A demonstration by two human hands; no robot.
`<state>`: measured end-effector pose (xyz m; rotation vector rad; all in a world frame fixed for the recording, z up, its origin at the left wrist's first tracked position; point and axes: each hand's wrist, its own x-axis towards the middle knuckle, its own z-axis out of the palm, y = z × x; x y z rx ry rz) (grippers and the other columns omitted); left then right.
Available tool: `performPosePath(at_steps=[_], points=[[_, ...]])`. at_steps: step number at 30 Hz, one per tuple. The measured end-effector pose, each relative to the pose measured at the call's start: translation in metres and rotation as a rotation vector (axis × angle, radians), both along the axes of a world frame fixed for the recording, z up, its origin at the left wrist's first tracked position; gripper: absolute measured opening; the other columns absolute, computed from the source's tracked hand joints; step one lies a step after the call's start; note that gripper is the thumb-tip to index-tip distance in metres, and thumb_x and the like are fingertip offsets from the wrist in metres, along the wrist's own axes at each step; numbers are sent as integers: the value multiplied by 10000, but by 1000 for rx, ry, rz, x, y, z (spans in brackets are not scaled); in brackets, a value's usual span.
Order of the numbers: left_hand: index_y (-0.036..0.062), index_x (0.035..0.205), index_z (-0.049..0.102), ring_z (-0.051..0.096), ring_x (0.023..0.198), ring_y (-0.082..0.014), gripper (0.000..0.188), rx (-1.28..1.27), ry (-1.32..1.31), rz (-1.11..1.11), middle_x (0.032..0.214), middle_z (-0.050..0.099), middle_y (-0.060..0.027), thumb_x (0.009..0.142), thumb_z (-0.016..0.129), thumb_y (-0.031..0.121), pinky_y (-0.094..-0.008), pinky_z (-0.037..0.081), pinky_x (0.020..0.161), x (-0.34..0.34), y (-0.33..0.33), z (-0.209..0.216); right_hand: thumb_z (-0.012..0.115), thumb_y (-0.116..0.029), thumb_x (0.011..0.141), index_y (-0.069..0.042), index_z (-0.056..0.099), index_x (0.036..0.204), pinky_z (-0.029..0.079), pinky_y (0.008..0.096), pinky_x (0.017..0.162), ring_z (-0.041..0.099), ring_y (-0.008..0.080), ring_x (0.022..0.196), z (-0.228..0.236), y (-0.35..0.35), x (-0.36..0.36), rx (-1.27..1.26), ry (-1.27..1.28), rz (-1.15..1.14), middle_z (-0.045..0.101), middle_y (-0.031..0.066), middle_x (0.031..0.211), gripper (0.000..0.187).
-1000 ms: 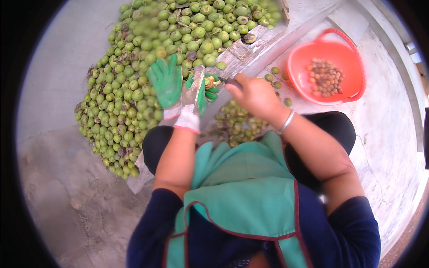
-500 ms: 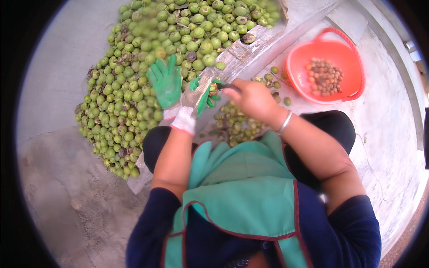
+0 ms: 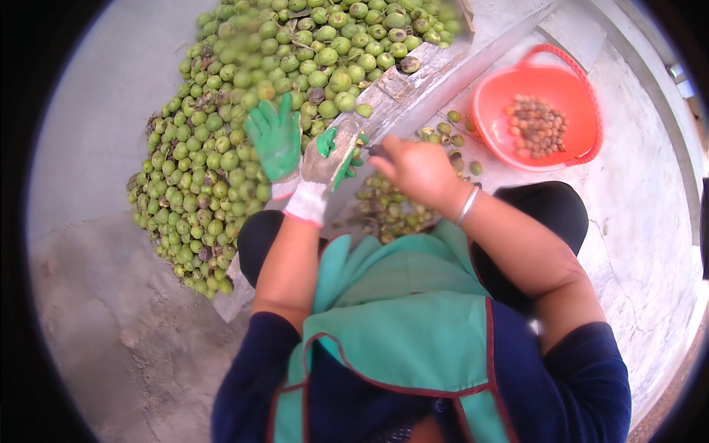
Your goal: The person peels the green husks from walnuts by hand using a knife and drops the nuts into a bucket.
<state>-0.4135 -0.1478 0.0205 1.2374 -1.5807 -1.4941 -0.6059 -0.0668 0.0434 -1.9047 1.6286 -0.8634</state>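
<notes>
My left hand, in a white and green work glove, is closed with the back of the glove uppermost. A green-hulled walnut shows only in part at its fingertips. Close by on the right, my bare right hand grips a short dark knife, whose blade I cannot make out clearly. A second glove, green and flat, lies against the pile of green walnuts, beside my left wrist.
A rough wooden board borders the pile. Split green hulls lie on the ground between my knees. To the right stands a red-orange basket with brown shelled-out nuts in it; a few loose green walnuts lie beside it.
The left hand has turned, so more of the glove's back shows and the walnut is more hidden. My right hand has shifted slightly right and down, and the knife is now apart from the walnut.
</notes>
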Motion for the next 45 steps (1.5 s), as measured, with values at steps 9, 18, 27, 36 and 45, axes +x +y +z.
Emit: performPosePath(at_steps=[9,18,27,36,45], points=[[-33,1229,577,650,883,-155,406,66,80,-27,1060,660,-85,938,624,247,-281,550,731,0,1,-1,548,-405,935,8,600,845,489,488,702,628,415,779,2,-7,-2,45,26,-20,648,218,775,426],[15,1210,587,649,856,-160,479,451,573,30,1041,672,-87,999,473,429,-280,542,717,-4,-8,-13,535,-414,968,-22,608,837,353,254,511,422,85,557,12,-14,-11,527,-849,-25,489,-10,631,419],[39,1084,630,659,763,-221,482,410,532,86,919,688,-117,998,438,472,-319,527,613,-19,10,-2,495,-446,977,-13,603,901,295,256,455,375,86,507,11,-14,-9,717,-984,14,485,3,641,452],[28,1188,586,657,808,-193,463,193,366,-2,1000,672,-101,1006,450,431,-307,538,617,-1,-6,-52,494,-430,973,2,623,889,387,315,502,466,150,524,-6,-13,-7,665,-824,29,541,57,637,459],[39,1246,565,615,872,-132,386,261,545,15,1070,639,-59,1024,446,331,-279,524,761,-4,-3,-25,561,-437,925,22,640,876,477,444,696,608,402,733,21,-14,-12,106,-136,15,640,226,754,468]])
